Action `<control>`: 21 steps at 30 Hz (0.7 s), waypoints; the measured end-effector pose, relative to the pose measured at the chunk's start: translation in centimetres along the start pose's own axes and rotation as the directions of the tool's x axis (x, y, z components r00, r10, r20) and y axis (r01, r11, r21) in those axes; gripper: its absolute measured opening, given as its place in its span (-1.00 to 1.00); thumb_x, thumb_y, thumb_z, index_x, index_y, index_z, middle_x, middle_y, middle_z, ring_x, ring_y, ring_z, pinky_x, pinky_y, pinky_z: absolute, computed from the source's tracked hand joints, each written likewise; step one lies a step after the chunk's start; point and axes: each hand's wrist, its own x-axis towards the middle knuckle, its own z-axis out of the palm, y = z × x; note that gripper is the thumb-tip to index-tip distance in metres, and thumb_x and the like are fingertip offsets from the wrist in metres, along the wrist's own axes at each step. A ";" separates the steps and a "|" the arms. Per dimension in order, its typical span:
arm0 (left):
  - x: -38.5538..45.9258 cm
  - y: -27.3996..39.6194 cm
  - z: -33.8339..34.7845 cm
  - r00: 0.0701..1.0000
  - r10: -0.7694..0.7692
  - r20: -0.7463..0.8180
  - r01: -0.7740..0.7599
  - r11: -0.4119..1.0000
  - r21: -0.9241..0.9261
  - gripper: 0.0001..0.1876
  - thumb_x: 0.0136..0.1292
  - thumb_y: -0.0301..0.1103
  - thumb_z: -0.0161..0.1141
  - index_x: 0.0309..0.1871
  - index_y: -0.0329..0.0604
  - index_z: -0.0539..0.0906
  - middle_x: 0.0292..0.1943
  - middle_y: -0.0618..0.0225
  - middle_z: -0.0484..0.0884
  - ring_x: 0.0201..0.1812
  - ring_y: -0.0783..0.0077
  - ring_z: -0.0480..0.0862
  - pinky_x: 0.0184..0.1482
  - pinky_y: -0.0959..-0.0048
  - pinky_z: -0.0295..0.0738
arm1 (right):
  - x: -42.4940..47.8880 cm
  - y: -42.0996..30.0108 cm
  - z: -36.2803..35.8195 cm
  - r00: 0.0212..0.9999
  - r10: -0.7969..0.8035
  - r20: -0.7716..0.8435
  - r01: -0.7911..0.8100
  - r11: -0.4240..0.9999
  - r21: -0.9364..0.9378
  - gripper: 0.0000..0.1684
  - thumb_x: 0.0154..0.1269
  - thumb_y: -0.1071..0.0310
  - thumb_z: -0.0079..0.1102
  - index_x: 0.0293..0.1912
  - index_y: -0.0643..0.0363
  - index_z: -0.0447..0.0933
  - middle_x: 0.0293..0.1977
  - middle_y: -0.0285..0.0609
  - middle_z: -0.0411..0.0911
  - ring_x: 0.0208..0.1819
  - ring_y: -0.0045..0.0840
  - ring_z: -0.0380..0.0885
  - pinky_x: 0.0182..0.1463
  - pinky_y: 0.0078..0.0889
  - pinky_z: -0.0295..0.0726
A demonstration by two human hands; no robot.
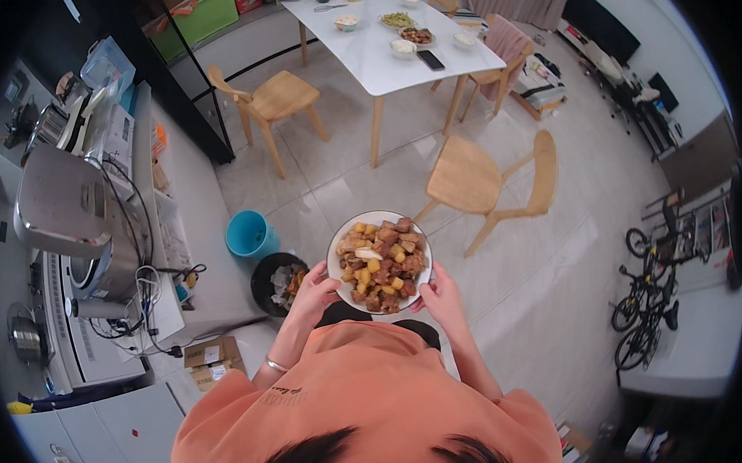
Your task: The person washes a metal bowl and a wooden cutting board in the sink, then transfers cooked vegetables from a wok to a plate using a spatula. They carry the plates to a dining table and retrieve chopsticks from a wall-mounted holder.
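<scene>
Both hands carry a white plate with a dark rim (333, 256) in front of my body, above the tiled floor. It is heaped with browned meat chunks and yellow potato-like cubes (382, 265), with one pale slice on top. My left hand (313, 294) grips the plate's lower left edge, its fingers partly hidden underneath. On the lower right edge, my right hand (439, 290) has the thumb near the rim and the other fingers below.
Ahead stands a white dining table (363, 52) bearing several bowls, dishes and a phone (430, 60). A wooden chair (468, 174) stands at front right, another (284, 95) at left. A blue bucket (252, 235) and black bin (267, 279) sit beside the cluttered counter (170, 315). Bicycles (647, 288) are at right.
</scene>
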 end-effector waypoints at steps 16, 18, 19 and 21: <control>32.8 15.7 2.1 0.969 0.198 -0.146 -0.200 0.980 -0.002 -0.47 0.02 -0.64 0.01 0.16 -0.27 0.35 -0.09 0.24 0.57 -0.09 0.34 0.62 -0.07 0.35 0.58 | 40.7 -8.7 -3.7 0.915 0.039 0.401 -0.114 0.980 0.164 -0.64 0.27 0.45 -0.08 0.08 0.27 0.31 -0.25 -0.10 0.56 -0.36 -0.40 0.62 -0.31 -0.41 0.67; 37.4 17.5 2.3 0.970 0.200 -0.141 -0.201 0.980 0.005 -0.49 0.03 -0.64 0.01 0.14 -0.26 0.36 -0.10 0.25 0.57 -0.09 0.36 0.62 -0.06 0.35 0.58 | 44.8 -11.1 -4.3 0.923 0.030 0.384 -0.093 0.985 0.146 -0.63 0.25 0.48 -0.10 0.07 0.29 0.31 -0.25 -0.10 0.56 -0.36 -0.40 0.62 -0.33 -0.42 0.67; 39.5 18.4 2.7 0.969 0.201 -0.142 -0.202 0.979 0.008 -0.50 0.03 -0.63 0.01 0.14 -0.26 0.37 -0.10 0.25 0.57 -0.09 0.36 0.62 -0.06 0.35 0.58 | 46.8 -12.2 -4.4 0.925 0.026 0.378 -0.084 0.987 0.137 -0.63 0.24 0.49 -0.11 0.06 0.29 0.31 -0.25 -0.10 0.56 -0.36 -0.40 0.62 -0.33 -0.42 0.67; 43.7 20.1 3.5 0.963 0.227 -0.146 -0.227 0.974 0.018 -0.54 0.05 -0.62 0.02 0.10 -0.27 0.40 -0.10 0.27 0.57 -0.10 0.40 0.62 -0.07 0.38 0.58 | 51.4 -13.2 -5.0 0.939 0.033 0.343 -0.083 0.988 0.132 -0.59 0.20 0.52 -0.13 0.08 0.32 0.28 -0.28 -0.05 0.55 -0.42 -0.37 0.62 -0.38 -0.44 0.66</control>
